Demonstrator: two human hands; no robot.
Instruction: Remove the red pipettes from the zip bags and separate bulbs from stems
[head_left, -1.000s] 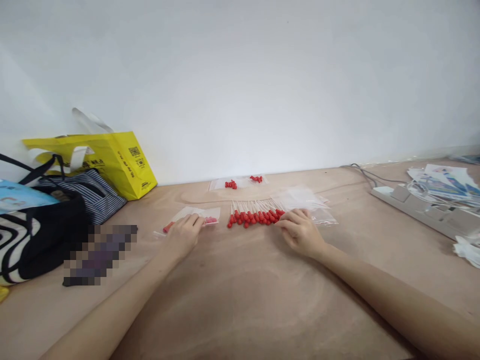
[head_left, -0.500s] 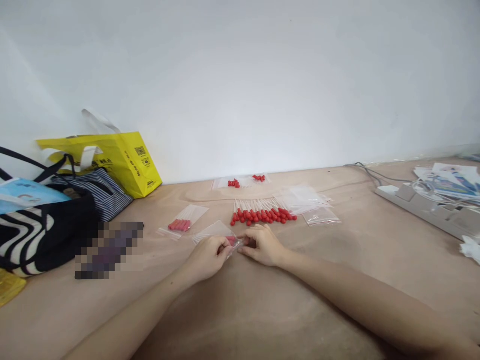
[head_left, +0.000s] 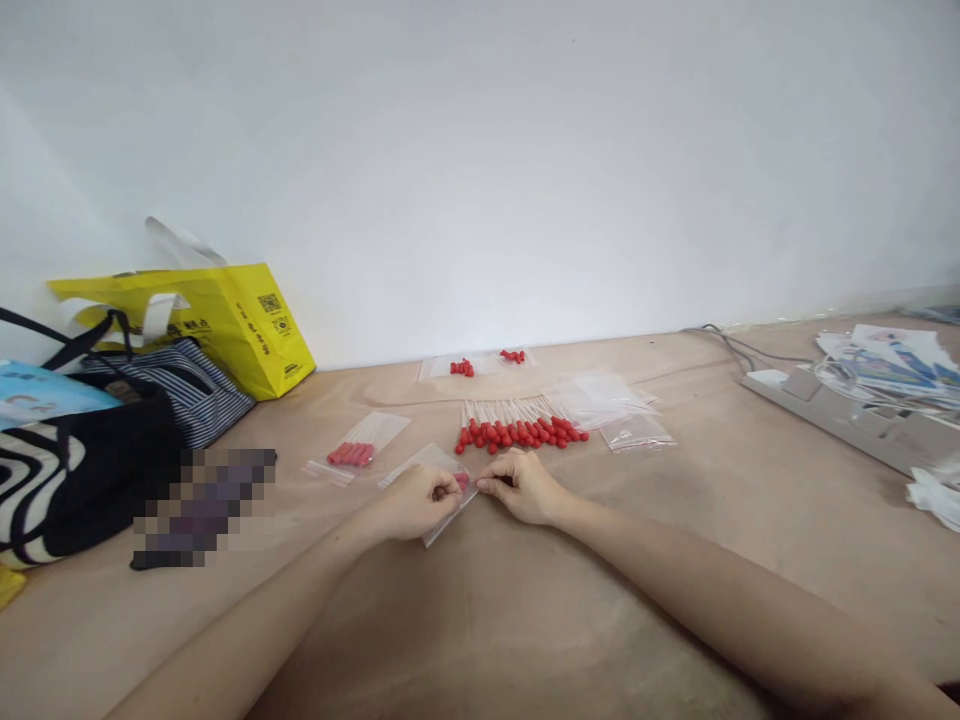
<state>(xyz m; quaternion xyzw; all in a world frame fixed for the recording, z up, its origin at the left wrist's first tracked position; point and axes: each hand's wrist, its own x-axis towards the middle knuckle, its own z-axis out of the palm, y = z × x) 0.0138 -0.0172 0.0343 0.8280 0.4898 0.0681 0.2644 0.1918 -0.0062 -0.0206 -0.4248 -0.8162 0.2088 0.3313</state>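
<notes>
In the head view, my left hand (head_left: 421, 500) is closed on a small clear zip bag (head_left: 424, 458) that lies on the table. Pinkish-red tips show through the plastic beside its fingers. My right hand (head_left: 526, 487) pinches the bag's corner on the right between thumb and forefinger. Just beyond both hands lies a row of white sticks with red heads (head_left: 521, 432), heads toward me. To the left rests another clear bag (head_left: 373, 432) with several red-tipped sticks inside.
Flat clear bags (head_left: 600, 398) lie in a pile behind the right hand. Bags with red-headed sticks (head_left: 463, 368) lie by the wall. Left are a yellow bag (head_left: 255, 330), a striped pouch (head_left: 206, 385) and a black bag (head_left: 120, 470). Right is a power strip (head_left: 840, 415).
My fingers have shifted along the bag's edge, and its near edge now lies flatter below my left hand. The view has turned slightly, moving everything a little left.
</notes>
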